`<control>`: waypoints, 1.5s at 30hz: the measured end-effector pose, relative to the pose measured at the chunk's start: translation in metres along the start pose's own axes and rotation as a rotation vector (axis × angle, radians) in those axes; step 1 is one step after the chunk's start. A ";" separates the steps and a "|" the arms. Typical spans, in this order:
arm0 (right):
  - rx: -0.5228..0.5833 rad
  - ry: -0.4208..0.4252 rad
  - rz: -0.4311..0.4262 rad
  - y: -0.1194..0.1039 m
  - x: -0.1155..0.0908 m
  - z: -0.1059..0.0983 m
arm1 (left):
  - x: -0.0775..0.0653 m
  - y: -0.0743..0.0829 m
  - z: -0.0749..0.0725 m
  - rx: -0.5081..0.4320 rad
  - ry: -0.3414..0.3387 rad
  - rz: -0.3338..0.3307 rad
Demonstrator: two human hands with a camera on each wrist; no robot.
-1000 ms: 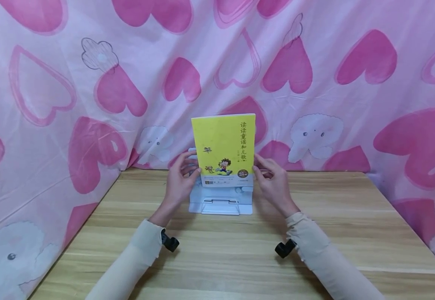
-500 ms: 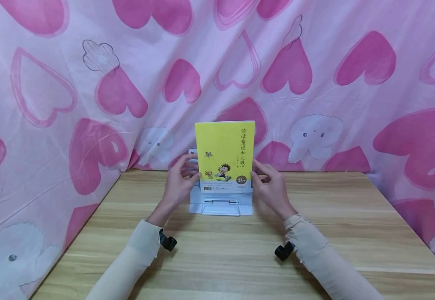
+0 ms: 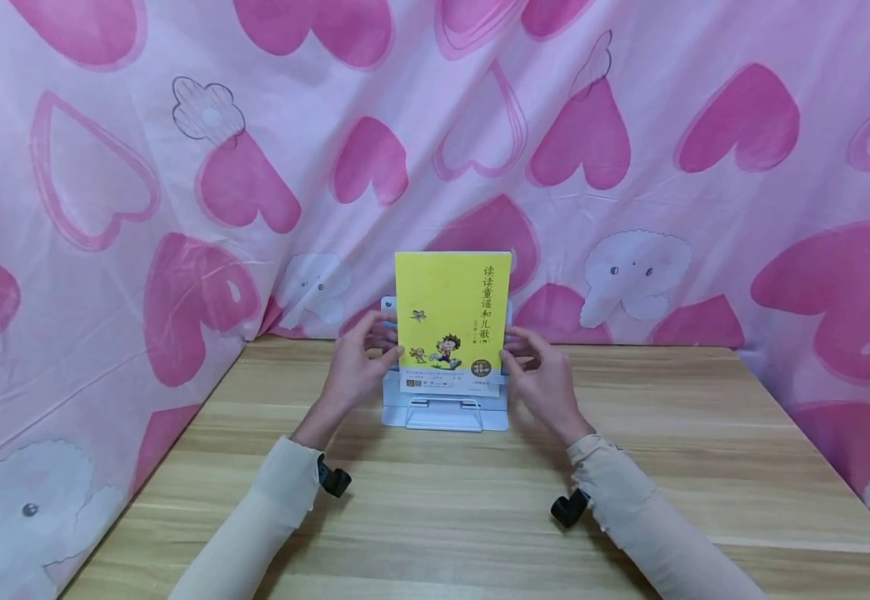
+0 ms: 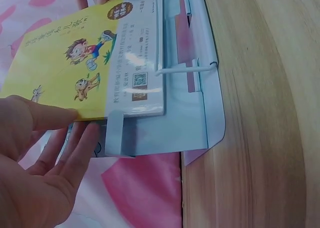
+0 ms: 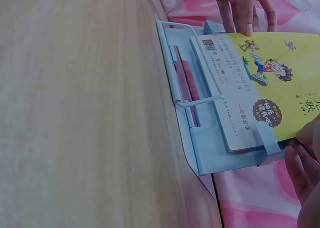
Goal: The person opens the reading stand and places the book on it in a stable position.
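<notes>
A yellow book [image 3: 450, 308] with a cartoon boy and a white lower band leans upright on a pale blue book stand [image 3: 393, 412]. My left hand [image 3: 360, 354] pinches its left edge, thumb on the cover edge and fingers behind. My right hand [image 3: 543, 371] pinches the opposite edge in the same way. In the left wrist view, a side clip [image 4: 115, 133] stands at the book's edge near my left fingers. In the right wrist view, the other clip [image 5: 267, 143] laps over the cover's edge. The stand's wire bar [image 5: 200, 102] crosses in front of the book's bottom.
The stand is near the back of a wood-grain table [image 3: 435, 508]. Behind it hangs a pink curtain [image 3: 315, 108] with hearts. A black wrist camera [image 3: 336, 481] is strapped to the left wrist, another black camera [image 3: 570, 507] to the right.
The book has moved down onto the stand, its bottom edge now lower and its tilt straightened. Both hands have come down slightly with it, keeping their grip on its edges.
</notes>
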State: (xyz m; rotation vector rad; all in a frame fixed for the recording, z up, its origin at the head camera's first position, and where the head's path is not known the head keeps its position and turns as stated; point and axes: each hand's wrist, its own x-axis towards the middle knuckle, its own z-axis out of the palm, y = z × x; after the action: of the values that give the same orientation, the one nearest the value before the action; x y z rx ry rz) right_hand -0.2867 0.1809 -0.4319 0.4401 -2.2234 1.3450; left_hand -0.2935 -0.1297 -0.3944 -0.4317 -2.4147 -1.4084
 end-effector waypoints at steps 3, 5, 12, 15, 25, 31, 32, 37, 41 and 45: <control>-0.018 -0.015 0.011 0.000 -0.002 0.000 | 0.000 0.000 -0.001 0.025 -0.012 -0.025; -0.026 -0.023 0.017 0.000 -0.003 0.000 | 0.000 0.000 -0.002 0.042 -0.025 -0.045; 0.000 -0.039 -0.003 0.001 -0.005 0.003 | -0.001 -0.004 -0.004 0.089 -0.068 -0.056; -0.003 -0.040 -0.011 0.003 -0.007 0.004 | -0.001 -0.006 -0.004 0.105 -0.083 -0.051; -0.023 -0.045 -0.010 0.006 -0.010 0.007 | -0.001 -0.007 -0.005 0.127 -0.111 -0.070; -0.022 -0.051 0.001 0.004 -0.010 0.006 | -0.001 -0.007 -0.006 0.137 -0.119 -0.088; -0.022 -0.053 0.005 0.004 -0.009 0.006 | -0.001 -0.007 -0.006 0.139 -0.120 -0.091; -0.016 -0.059 0.016 0.002 -0.009 0.006 | -0.001 -0.004 -0.007 0.140 -0.118 -0.098; -0.024 -0.066 0.010 0.002 -0.010 0.006 | -0.003 -0.003 -0.007 0.148 -0.115 -0.098; -0.055 -0.083 0.008 0.000 -0.011 0.004 | -0.003 -0.003 -0.007 0.157 -0.116 -0.089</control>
State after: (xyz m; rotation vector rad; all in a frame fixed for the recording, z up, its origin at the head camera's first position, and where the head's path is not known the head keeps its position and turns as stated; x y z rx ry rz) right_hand -0.2783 0.1779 -0.4400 0.4755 -2.3257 1.2874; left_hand -0.2911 -0.1371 -0.3947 -0.3807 -2.6447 -1.2482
